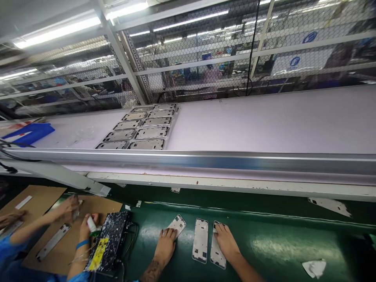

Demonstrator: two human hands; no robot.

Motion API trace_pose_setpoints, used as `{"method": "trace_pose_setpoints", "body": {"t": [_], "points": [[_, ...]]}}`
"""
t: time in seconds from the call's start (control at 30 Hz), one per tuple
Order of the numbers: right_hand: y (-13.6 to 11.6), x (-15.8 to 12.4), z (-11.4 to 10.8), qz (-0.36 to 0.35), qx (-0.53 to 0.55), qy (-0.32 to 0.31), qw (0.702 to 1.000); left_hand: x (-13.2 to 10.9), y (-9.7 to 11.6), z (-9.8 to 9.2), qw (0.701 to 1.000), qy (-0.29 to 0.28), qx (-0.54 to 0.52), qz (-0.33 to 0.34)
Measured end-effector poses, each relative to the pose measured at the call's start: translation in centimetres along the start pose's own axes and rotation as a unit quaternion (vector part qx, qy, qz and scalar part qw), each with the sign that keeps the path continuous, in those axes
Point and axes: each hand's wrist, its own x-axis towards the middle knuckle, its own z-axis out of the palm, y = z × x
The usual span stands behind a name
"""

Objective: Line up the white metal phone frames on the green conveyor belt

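Note:
Three flat metal phone mid-frames lie at the front of the green worktop. My left hand has its fingers bent over the lower end of a slanted phone frame, gripping it; part of the frame is hidden under the fingers. Between my hands an upright-lying phone frame is untouched. My right hand reaches over the upper right side of another phone frame, its fingers closed on the edge and covering part of it. Both held frames appear to rest on the worktop.
A tray of several phone frames sits on the white shelf behind a metal rail. Left, a co-worker's hands work over cardboard, beside a speckled black box with cables. Crumpled white paper lies right.

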Motion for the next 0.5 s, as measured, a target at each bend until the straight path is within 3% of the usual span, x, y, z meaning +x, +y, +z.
{"method": "trace_pose_setpoints", "body": {"t": [0.13, 0.5], "points": [[0.0, 0.0, -0.1, 0.0, 0.012, 0.005, 1.0, 0.1, 0.1, 0.4, 1.0, 0.006, 0.018, 0.003], [-0.5, 0.2, 0.4, -0.016, 0.006, -0.005, 1.0, 0.2, 3.5, 0.3, 0.999, 0.024, 0.024, -0.008]]}}
